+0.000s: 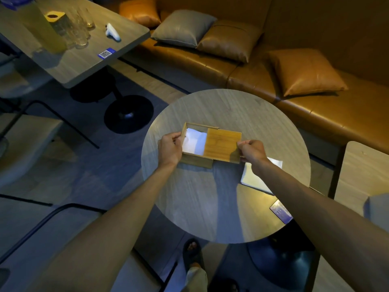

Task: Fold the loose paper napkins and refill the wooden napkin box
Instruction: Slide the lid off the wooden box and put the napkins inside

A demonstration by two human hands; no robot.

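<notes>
The wooden napkin box (196, 160) sits on the round table (210, 203). Its sliding lid (223, 145) covers the right half and sticks out past the right end. White folded napkins (194, 141) show in the uncovered left half. My left hand (169, 149) grips the box's left end. My right hand (251, 151) pinches the lid's right edge. A loose white napkin (255, 179) lies flat on the table just right of the box, partly hidden under my right forearm.
A blue card (281, 211) lies at the table's right edge. An orange sofa (273, 81) with cushions runs behind. A rectangular table (84, 57) at the upper left holds glasses, a yellow bottle and a white controller. Chairs stand left; my foot is below.
</notes>
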